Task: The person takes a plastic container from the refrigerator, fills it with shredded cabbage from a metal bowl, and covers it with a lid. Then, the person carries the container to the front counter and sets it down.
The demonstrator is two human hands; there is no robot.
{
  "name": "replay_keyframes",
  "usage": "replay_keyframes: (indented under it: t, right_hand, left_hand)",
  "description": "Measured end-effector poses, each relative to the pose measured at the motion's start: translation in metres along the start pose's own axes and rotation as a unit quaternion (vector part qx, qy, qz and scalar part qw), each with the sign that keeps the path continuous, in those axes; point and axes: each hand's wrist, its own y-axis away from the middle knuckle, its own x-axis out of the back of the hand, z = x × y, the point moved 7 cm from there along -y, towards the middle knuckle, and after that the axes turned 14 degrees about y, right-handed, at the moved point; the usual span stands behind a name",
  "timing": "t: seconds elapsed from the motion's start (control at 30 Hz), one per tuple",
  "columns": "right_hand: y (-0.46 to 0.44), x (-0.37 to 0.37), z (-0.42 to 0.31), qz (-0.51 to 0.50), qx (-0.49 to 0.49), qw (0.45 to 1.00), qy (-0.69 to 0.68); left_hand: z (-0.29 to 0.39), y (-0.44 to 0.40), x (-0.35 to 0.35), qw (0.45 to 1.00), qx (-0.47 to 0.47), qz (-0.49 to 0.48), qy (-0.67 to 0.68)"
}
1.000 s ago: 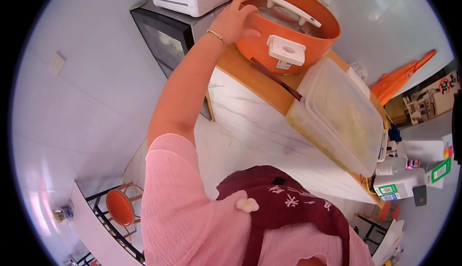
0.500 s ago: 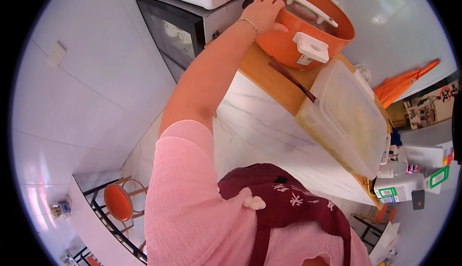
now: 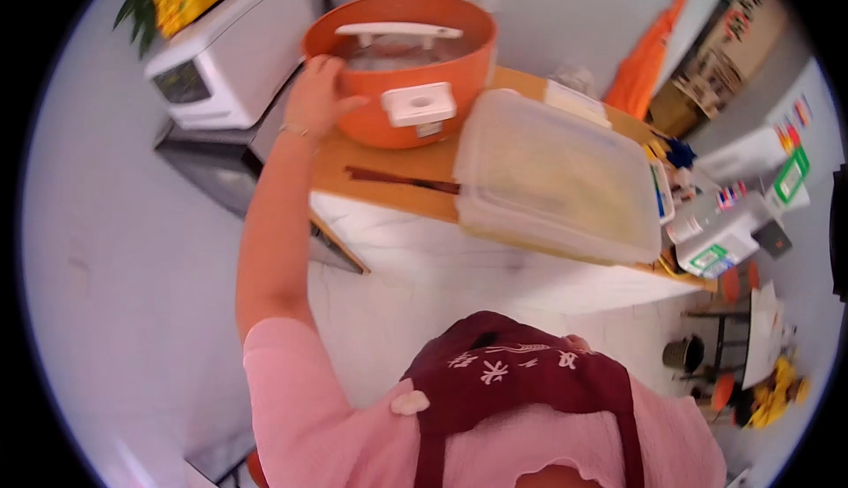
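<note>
My left hand (image 3: 320,95) grips the rim of a large round orange pot (image 3: 371,126) at its left side, fingers over the edge and thumb against the outer wall. A white handle bar (image 3: 397,30) lies across the pot's opening, and a white side handle (image 3: 419,104) juts out at the front. What is inside is hard to make out. Only a small bit of what looks like my right hand (image 3: 578,342) shows past the maroon apron (image 3: 521,373); its fingers are hidden.
Right of the pot, a lidded translucent plastic box (image 3: 565,179) stands on the wooden counter (image 3: 353,157). Dark brown chopsticks or tongs (image 3: 402,179) stick out beside it. A white appliance (image 3: 234,55) stands left, an orange umbrella-like item (image 3: 649,51) at the wall.
My view has swung to the right, so the pot and counter appear further left and more of the right side shows. My left hand stays on the pot's rim.
</note>
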Motion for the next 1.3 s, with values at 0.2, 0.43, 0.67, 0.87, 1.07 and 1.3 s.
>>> replay_keyframes:
  t: [0.2, 0.43, 0.67, 0.87, 1.07, 1.3]
  right_hand:
    - [0.005, 0.002, -0.012, 0.045, 0.123, 0.991, 0.026]
    - [0.002, -0.005, 0.002, -0.009, 0.000, 0.995, -0.097]
    - [-0.010, -0.012, 0.021, -0.071, -0.031, 0.985, -0.152]
    - [-0.023, -0.012, 0.042, -0.080, -0.024, 0.990, -0.114]
    - [-0.039, -0.025, 0.064, -0.127, -0.006, 0.982, -0.141]
    - [-0.049, -0.018, 0.094, -0.149, 0.049, 0.983, -0.098]
  left_hand:
    - [0.013, -0.003, -0.003, 1.000, -0.023, 0.009, -0.007]
    - [0.020, -0.007, -0.012, 0.999, -0.016, -0.029, -0.014]
    - [0.016, -0.013, -0.014, 0.993, 0.020, -0.092, -0.070]
    - [0.026, -0.011, -0.002, 0.991, 0.070, -0.088, -0.078]
    - [0.047, 0.001, 0.031, 0.982, 0.143, -0.042, -0.114]
    - [0.151, 0.024, 0.067, 0.987, 0.123, 0.064, -0.079]
